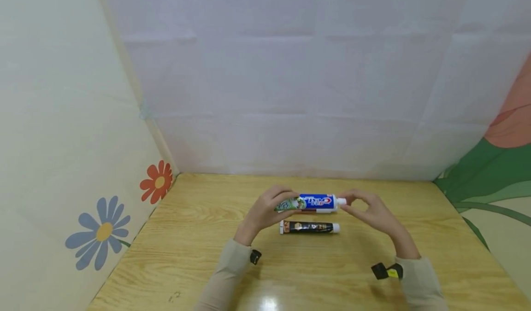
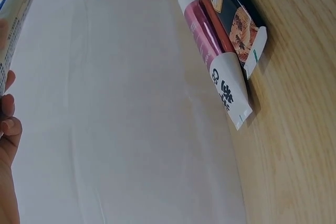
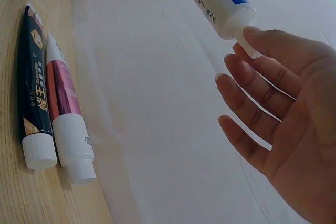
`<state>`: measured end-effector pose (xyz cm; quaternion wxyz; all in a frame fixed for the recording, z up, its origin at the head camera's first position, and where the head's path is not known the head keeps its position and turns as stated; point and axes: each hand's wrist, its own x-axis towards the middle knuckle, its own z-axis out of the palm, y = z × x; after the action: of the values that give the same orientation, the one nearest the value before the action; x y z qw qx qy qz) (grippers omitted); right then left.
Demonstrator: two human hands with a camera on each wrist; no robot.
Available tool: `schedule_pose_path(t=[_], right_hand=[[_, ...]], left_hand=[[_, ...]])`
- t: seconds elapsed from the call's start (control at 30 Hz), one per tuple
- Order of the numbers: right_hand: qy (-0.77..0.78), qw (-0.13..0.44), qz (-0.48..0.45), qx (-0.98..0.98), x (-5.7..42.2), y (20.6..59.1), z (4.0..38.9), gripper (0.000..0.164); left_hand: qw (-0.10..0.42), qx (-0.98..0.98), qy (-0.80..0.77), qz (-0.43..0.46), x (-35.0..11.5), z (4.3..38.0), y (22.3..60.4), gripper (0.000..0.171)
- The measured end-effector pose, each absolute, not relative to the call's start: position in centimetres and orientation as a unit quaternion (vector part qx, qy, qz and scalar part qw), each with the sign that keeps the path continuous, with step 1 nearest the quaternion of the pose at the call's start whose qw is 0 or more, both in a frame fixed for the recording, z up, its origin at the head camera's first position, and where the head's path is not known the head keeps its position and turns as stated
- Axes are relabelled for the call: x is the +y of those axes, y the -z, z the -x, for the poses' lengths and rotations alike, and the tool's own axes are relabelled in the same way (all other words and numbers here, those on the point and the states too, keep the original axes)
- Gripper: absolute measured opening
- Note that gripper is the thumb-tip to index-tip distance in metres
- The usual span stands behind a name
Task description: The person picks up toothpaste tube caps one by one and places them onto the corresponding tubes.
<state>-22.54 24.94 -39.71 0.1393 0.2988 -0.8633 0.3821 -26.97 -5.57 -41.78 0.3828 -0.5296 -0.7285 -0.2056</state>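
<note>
A blue, white and green toothpaste tube (image 1: 317,201) is held sideways above the table. My left hand (image 1: 267,207) grips its green end, fingers over the top and thumb below. At the other end, my right hand (image 1: 373,210) pinches the white cap (image 3: 248,45) between thumb and index finger, the other fingers spread loosely. Below lies a black toothpaste tube (image 1: 311,227) with a white cap, flat on the wood. Beside it rests a pink and white toothpaste tube (image 3: 65,95), mostly hidden behind the held tube in the head view.
The wooden table (image 1: 186,246) meets a white cloth backdrop (image 1: 269,94) along its far edge. A pale wall with painted flowers (image 1: 103,231) borders the left side, and painted green leaves (image 1: 485,182) border the right.
</note>
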Motion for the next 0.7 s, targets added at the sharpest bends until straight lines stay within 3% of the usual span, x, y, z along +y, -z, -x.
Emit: schedule_pose_path(t=[0.33,0.7], right_hand=[[-0.385,0.128,-0.309,-0.86,24.2,37.9,21.3,0.012],[-0.404,0.131,-0.347,-0.836,25.6,41.0,23.8,0.014]], left_hand=[[0.38,-0.727,0.211,0.532,-5.6,26.9,41.8,0.045],[0.373,-0.73,0.214,0.531,-5.7,26.7,41.7,0.047]])
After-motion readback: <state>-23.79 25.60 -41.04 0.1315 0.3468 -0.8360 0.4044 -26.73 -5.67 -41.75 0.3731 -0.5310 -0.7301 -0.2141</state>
